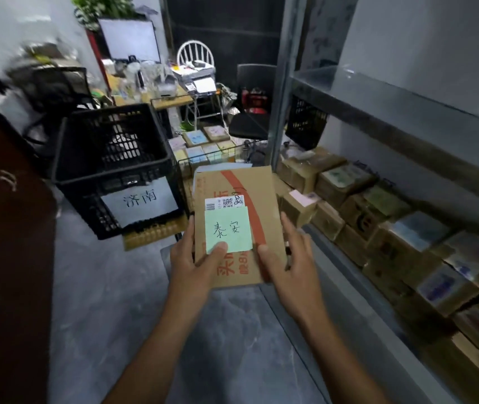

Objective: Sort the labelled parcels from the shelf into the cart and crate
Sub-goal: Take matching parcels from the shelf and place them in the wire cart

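Observation:
I hold a flat brown cardboard parcel (236, 188) with a red stripe and a green handwritten note (228, 230) in front of me. My left hand (194, 263) grips its lower left edge, thumb on the note. My right hand (287, 258) grips its lower right edge. A black plastic crate (110, 158) with a white paper label (140, 201) stands to the left. Behind the parcel a wire cart (203, 154) holds several labelled parcels. On the right, the metal shelf (407, 123) carries rows of cardboard parcels (378, 217).
A cluttered desk (156, 94) with a monitor (130, 39) stands at the back, with a white chair (196, 53) and a black chair (251, 112) beside it. A dark brown cabinet (5, 258) fills the left edge. Grey floor (110, 301) lies below my arms.

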Motion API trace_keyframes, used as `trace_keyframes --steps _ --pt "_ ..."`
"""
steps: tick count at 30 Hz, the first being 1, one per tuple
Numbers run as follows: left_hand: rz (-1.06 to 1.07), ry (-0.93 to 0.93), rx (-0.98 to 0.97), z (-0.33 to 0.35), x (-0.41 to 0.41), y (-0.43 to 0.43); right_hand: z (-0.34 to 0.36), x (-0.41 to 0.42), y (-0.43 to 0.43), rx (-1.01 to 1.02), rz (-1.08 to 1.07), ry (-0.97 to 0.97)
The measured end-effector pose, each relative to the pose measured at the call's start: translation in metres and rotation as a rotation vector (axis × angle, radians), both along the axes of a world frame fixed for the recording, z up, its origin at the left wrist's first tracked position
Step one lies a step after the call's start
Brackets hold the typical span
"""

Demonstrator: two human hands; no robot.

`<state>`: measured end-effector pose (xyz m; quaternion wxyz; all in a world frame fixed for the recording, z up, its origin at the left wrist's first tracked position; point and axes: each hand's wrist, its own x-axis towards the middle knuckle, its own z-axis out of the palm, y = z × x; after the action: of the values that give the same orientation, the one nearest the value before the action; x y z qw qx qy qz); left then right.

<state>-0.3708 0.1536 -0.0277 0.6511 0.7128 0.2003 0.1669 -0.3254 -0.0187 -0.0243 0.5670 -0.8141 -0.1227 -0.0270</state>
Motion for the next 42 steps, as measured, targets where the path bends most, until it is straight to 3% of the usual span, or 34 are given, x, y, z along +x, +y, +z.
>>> trace_keyframes --steps 13,20,26,32,37,42 --pt "0.154 -0.003 0.089 0.013 0.103 0.062 0.014 0.141 0.07 0.012 0.206 -0.046" --pt "0.184 -0.083 -0.047 0.021 0.182 0.131 0.062 0.236 0.129 -0.064 0.355 -0.044" --pt "0.123 -0.083 -0.085 0.03 0.271 0.17 0.088 0.325 0.172 -0.207 0.351 -0.024" --pt "0.078 -0.021 -0.032 0.027 0.337 0.205 0.08 0.386 0.203 -0.199 0.337 0.044" --pt "0.038 0.0 0.033 0.018 0.368 0.233 0.069 0.431 0.223 -0.164 0.309 0.112" --pt "0.101 0.088 0.456 -0.01 0.396 0.281 0.051 0.499 0.244 -0.279 0.342 0.23"
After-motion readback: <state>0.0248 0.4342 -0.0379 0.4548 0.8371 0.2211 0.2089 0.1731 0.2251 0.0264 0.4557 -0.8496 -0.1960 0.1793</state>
